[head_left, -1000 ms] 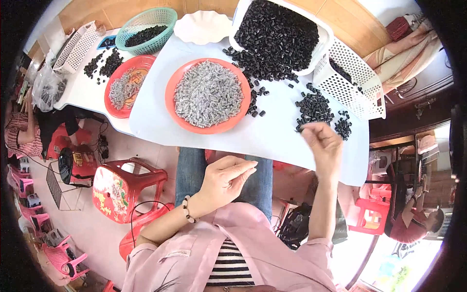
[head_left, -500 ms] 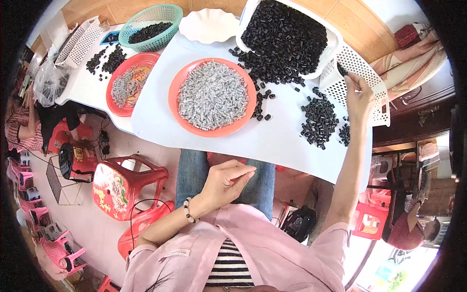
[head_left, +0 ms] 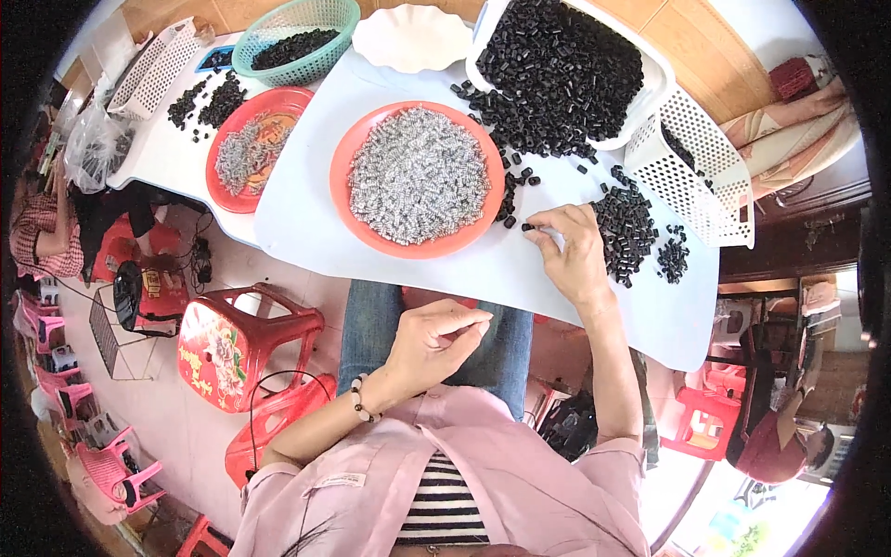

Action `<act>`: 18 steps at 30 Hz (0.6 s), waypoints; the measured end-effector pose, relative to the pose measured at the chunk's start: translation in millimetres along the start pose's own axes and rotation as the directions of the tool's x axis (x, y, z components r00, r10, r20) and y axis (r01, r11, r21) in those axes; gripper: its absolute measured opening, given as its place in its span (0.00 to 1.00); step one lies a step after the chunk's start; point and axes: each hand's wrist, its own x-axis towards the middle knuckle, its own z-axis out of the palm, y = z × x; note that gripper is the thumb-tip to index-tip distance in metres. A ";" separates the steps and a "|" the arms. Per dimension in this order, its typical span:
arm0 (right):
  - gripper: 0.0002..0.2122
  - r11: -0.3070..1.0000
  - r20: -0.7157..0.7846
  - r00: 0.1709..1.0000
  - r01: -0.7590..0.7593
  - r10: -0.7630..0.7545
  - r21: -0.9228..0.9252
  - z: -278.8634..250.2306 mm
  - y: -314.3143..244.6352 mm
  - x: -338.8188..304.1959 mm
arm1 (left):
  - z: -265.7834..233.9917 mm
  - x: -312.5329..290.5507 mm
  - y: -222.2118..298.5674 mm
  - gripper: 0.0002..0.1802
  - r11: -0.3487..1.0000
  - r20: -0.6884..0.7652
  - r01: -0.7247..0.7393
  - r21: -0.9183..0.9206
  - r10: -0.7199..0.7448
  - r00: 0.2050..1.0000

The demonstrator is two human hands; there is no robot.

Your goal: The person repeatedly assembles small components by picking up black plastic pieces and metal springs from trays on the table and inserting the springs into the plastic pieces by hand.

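My right hand (head_left: 571, 249) is over the table, right of the orange plate. Its thumb and forefinger pinch a small black plastic piece (head_left: 528, 226). The orange plate (head_left: 345, 201) is heaped with small silvery springs (head_left: 419, 174). My left hand (head_left: 436, 342), with a beaded bracelet at the wrist, is held above my lap, thumb and fingertips pressed together. Whatever lies in that pinch, if anything, is hidden. A pile of black pieces (head_left: 624, 227) lies just beyond my right hand, with a smaller pile (head_left: 673, 255) beside it.
A white tub (head_left: 661, 82) spills black pieces at the back. Right of it stands a white perforated basket (head_left: 696, 190). A scalloped cream dish (head_left: 411, 39), a green basket (head_left: 343, 56) and a red plate (head_left: 215, 181) stand farther left. Red stools (head_left: 218, 353) are below; other people sit at both sides.
My right hand has moved left and nearer, from beside the white basket to right of the orange plate, where a black piece shows in its fingertips. My left hand stays nearly still.
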 end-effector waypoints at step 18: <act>0.20 0.916 0.234 0.941 0.145 -0.245 0.375 -15.1 -75.7 -6.9 | -17.3 1.8 12.1 0.14 0.807 0.043 0.262 -0.529 -0.284 0.958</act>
